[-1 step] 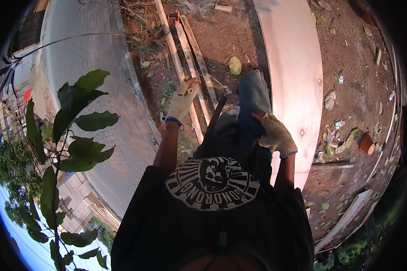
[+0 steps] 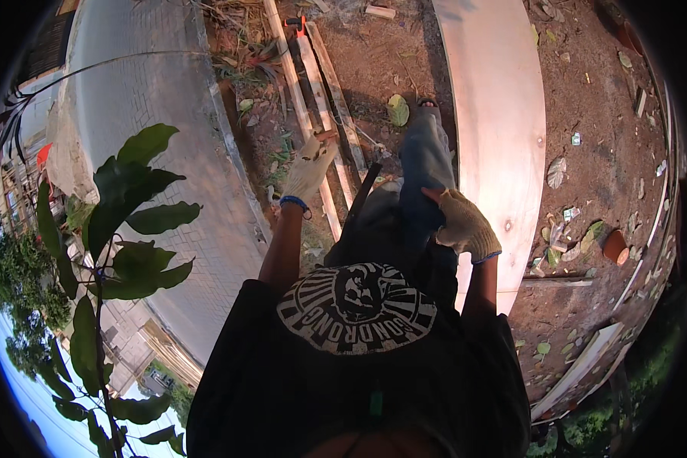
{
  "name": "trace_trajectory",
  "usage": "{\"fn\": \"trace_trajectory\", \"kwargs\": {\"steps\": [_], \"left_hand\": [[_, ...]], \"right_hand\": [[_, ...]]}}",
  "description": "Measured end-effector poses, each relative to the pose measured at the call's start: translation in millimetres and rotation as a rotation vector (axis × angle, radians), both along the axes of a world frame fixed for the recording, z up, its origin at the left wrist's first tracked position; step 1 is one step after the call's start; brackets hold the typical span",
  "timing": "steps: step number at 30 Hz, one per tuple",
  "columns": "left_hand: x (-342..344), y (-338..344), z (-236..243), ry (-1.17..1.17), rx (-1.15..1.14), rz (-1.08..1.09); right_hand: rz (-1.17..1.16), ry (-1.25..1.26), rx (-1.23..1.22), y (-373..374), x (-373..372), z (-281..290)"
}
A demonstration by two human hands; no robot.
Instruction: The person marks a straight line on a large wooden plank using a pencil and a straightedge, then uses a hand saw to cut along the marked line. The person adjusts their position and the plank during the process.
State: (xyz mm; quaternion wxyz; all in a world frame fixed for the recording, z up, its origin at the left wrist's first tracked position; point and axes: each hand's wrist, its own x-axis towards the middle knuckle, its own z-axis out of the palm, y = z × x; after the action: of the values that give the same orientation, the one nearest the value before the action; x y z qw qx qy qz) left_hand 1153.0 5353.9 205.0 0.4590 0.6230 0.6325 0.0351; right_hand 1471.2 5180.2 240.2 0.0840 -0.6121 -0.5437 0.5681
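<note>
My left hand (image 2: 309, 164), in a pale knit glove with bare fingertips and a blue band at the wrist, is held above narrow wooden boards (image 2: 348, 130), its fingers loosely bent and apart, with no object visible in it. My right hand (image 2: 466, 225), gloved alike, rests at my jeans leg (image 2: 420, 153), one finger stretched along the fabric; some fingers are hidden. A dark bar (image 2: 369, 181) slants beside my left leg, between my hands. An orange-and-black tool (image 2: 301, 25) lies at the boards' far end.
A wide pale plywood sheet (image 2: 496, 114) runs along my right, with leaf-strewn dirt and a terracotta pot (image 2: 617, 246) beyond it. On my left are a paved lane (image 2: 137, 91), its raised edge (image 2: 233, 153) and overhanging leafy branches (image 2: 122, 259). A green leaf (image 2: 398, 110) lies ahead.
My leg in jeans has shifted a little forward, and the toes at its end now show. The view has shifted slightly; both hands stay nearly in place.
</note>
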Motion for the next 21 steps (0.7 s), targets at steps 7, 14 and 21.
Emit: {"fn": "trace_trajectory", "kwargs": {"steps": [7, 14, 21], "left_hand": [[-55, 35, -114, 0.133, -0.554, 0.077], [-26, 96, -159, -0.033, -0.384, 0.159], [36, 263, -92, -0.216, -0.703, 0.845]], "right_hand": [[0.099, 0.071, 0.064, 162, 44, -50], [0.329, -0.357, -0.388, 356, 108, -80], [-0.051, -0.233, -0.12, 546, 111, -126]]}}
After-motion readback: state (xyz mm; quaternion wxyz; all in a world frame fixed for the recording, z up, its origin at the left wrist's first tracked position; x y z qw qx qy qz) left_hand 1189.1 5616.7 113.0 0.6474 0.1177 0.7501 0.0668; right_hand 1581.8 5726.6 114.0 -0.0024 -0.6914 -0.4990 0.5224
